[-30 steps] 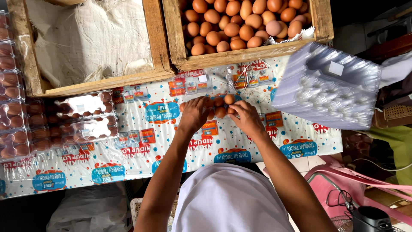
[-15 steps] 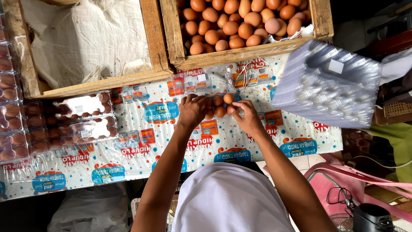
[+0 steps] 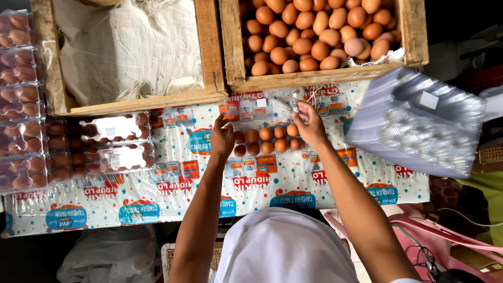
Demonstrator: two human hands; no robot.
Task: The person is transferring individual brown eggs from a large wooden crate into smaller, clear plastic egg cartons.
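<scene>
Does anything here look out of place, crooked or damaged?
Little stands out. The stack of empty clear trays lies tilted and juts past the table's right edge. One egg in the crate is paler and pinker than the rest. No breakage shows.

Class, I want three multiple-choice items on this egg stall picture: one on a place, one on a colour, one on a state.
1. Where is the clear plastic tray of brown eggs being handled?
A. On the patterned table cover
B. Inside a crate
C. On the floor

2. What colour are the loose eggs in the right wooden crate?
A. White
B. Brown-orange
C. Blue

3. How is the left wooden crate filled?
A. Full of eggs
B. Sacking only, no eggs seen
C. Full of bottles

Key: 1 A, the tray lies between the left hand and right hand on the cover. 2 B, the heap is brown-orange. 3 B, only pale sacking shows.
</scene>
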